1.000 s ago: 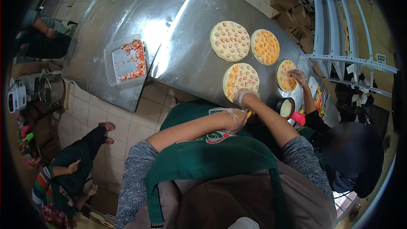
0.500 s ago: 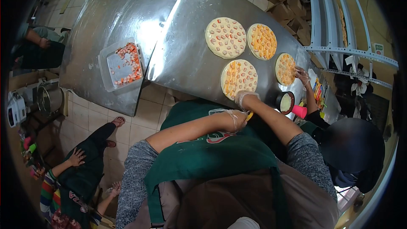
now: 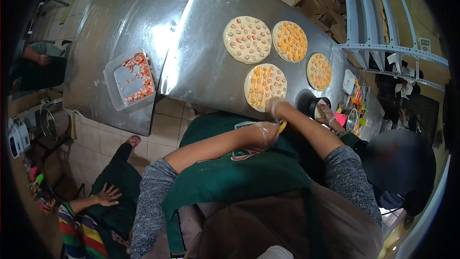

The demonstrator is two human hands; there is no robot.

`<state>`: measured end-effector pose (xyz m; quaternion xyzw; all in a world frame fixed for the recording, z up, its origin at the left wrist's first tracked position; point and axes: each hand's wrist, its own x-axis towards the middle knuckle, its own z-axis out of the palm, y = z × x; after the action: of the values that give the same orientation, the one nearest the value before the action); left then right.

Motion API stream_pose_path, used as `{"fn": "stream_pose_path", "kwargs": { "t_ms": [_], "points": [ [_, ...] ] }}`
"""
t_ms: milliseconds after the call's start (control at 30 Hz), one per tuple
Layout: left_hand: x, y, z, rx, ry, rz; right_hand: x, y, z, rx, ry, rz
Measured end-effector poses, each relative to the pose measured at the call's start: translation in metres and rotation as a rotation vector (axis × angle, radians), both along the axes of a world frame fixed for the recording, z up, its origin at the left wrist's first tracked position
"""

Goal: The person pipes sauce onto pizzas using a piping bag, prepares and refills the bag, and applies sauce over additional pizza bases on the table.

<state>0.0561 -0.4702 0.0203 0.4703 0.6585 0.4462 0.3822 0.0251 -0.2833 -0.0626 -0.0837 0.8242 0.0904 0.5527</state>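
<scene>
My left hand (image 3: 265, 135), in a clear plastic glove, is closed around a yellow thing (image 3: 282, 126) in front of my apron; only its end shows, so its kind is unclear. Clear plastic sticks out on the other side of this fist. Smeared by motion, my gloved right hand (image 3: 276, 107) is over the near edge of a round pizza base (image 3: 264, 84). Its fingers do not show clearly. Pinkish chunks dot that base, and orange sauce lines cover mainly its left part.
Farther back lie a base with chunks only (image 3: 247, 40), an orange-sauced one (image 3: 290, 41) and a smaller one (image 3: 319, 72). A co-worker's gloved hand (image 3: 327, 114) is at a dark bowl (image 3: 316, 107), beside a pink cup (image 3: 339, 118). Left stands a tub of chunks (image 3: 115, 85).
The co-worker's hand has gone from the small pizza to the dark bowl. My right hand is more blurred, still by the near pizza's edge. The person at lower left has shifted; my view has turned slightly.
</scene>
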Motion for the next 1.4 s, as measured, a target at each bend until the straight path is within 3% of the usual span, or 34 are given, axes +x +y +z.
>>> {"fn": "stream_pose_path", "kwargs": {
  "t_ms": [100,133,233,267,333,367,433,500,567,600,667,733,800,867,1000,1067,1167,1200,1267,1333,1400],
  "points": [
    [0.005,0.003,-0.012,0.095,0.072,-0.07,0.001,-0.01,0.02,0.002,-0.037,0.004],
    [-0.004,0.003,0.006,-0.063,-0.108,0.063,-0.014,-0.006,0.014,0.03,-0.02,-0.04],
    [-0.026,0.009,0.017,-0.042,-0.093,0.264,-0.058,0.031,-0.012,0.02,0.224,-0.251],
    [-0.027,0.02,0.002,-0.004,0.03,0.252,-0.069,0.03,-0.004,0.031,0.249,-0.257],
    [-0.027,0.035,-0.009,-0.042,-0.01,0.356,-0.09,0.018,0.025,0.053,0.303,-0.269],
    [-0.025,0.04,-0.014,-0.061,-0.03,0.408,-0.082,0.029,0.01,0.02,0.33,-0.24],
    [-0.024,0.023,-0.001,-0.007,-0.024,0.254,-0.05,0.056,-0.035,-0.046,0.38,-0.181],
    [-0.014,0.012,0.002,0.037,0.048,0.083,-0.022,0.043,-0.038,0.024,0.015,0.126],
    [-0.001,0.01,-0.006,0.072,0.184,-0.103,0.009,0.02,-0.002,-0.09,-0.055,0.214],
    [-0.001,0.01,-0.001,-0.016,0.036,-0.139,0.004,0.012,0.01,-0.055,-0.079,0.188],
    [-0.009,0.008,0.016,-0.069,-0.125,0.039,-0.002,0.001,0.024,0.017,-0.127,0.138],
    [-0.016,0.013,0.011,-0.013,-0.168,0.164,-0.028,0.026,-0.011,0.107,0.015,0.002],
    [-0.027,0.025,0.005,-0.068,-0.127,0.236,-0.06,0.046,-0.005,-0.034,0.313,-0.264],
    [-0.033,0.042,-0.01,-0.063,-0.069,0.286,-0.08,0.046,0.001,-0.024,0.385,-0.24],
    [-0.034,0.033,0.0,-0.086,-0.075,0.12,-0.048,0.053,-0.009,-0.031,0.24,-0.214],
    [-0.017,0.024,0.001,-0.051,-0.071,0.062,-0.025,0.021,0.022,0.067,0.076,0.059],
    [0.002,0.027,-0.013,-0.029,0.01,-0.159,0.003,0.011,0.031,0.027,-0.047,0.065],
    [0.0,0.029,-0.017,0.156,0.514,-0.349,0.003,0.01,0.03,0.023,-0.056,0.058],
    [-0.003,0.035,-0.023,0.039,0.252,-0.177,-0.003,0.015,0.025,0.042,0.008,-0.001],
    [-0.024,0.028,0.007,-0.07,-0.14,0.141,-0.034,0.034,0.009,0.09,0.157,-0.11],
    [-0.033,0.038,0.002,-0.068,-0.116,0.177,-0.065,0.047,0.005,0.097,0.245,-0.277]
  ]
}}
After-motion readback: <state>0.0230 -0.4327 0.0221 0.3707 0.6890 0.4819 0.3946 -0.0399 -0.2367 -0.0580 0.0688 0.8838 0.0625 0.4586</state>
